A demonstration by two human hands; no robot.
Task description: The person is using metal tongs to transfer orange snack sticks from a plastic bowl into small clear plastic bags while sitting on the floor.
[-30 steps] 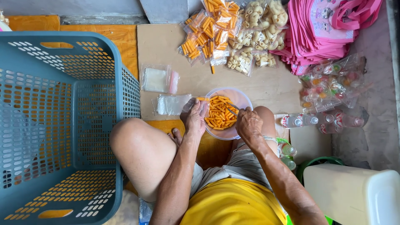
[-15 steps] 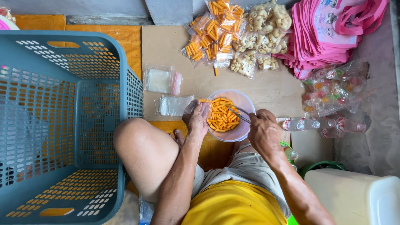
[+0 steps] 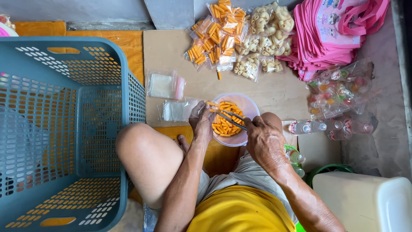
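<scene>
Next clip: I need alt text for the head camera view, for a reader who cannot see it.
Seen from above, a seated person's right hand works metal tongs in a clear bowl of orange snack sticks, while the left hand rests at the bowl's edge. A large blue basket stands to the left; filled snack bags and pink bags lie beyond.

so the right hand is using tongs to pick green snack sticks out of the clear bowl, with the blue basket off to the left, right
Not quite: the snack sticks are orange, not green, as the head view shows. The rest holds: the right hand works metal tongs in the clear bowl, and the blue basket sits to the left.
</scene>
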